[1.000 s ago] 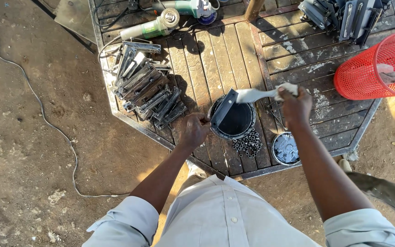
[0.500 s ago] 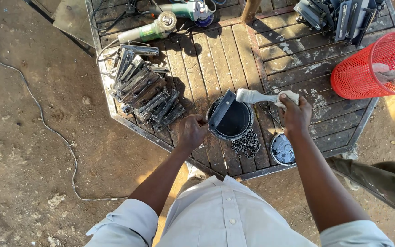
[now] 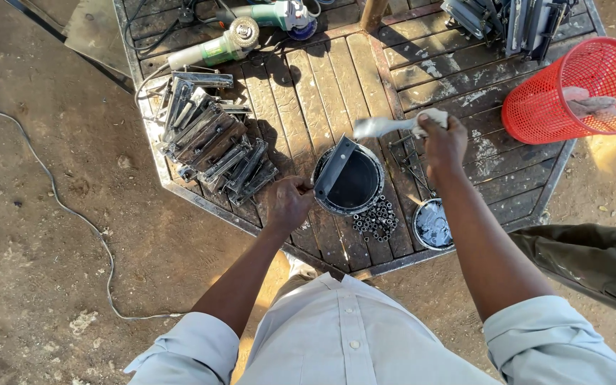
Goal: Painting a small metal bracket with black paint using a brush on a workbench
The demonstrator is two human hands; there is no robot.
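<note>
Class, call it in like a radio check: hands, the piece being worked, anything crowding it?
Left hand grips flat black metal piece over paint can. Right hand holds whitish brush above. Small nuts and lid crowd the can.

black metal bracket (image 3: 334,167) tilted over paint tin (image 3: 354,187); pale brush (image 3: 393,126)

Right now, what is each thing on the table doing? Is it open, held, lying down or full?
Left hand: grips the black metal piece, tilted over the tin.
Right hand: holds a paintbrush above the table.
Black tin: open, dark inside.
Round lid: off, lying flat.
Small nuts: heaped beside the tin.
Metal brackets: lying in a row.
Red basket: upright, rag inside.
Angle grinder: lying down.
</note>
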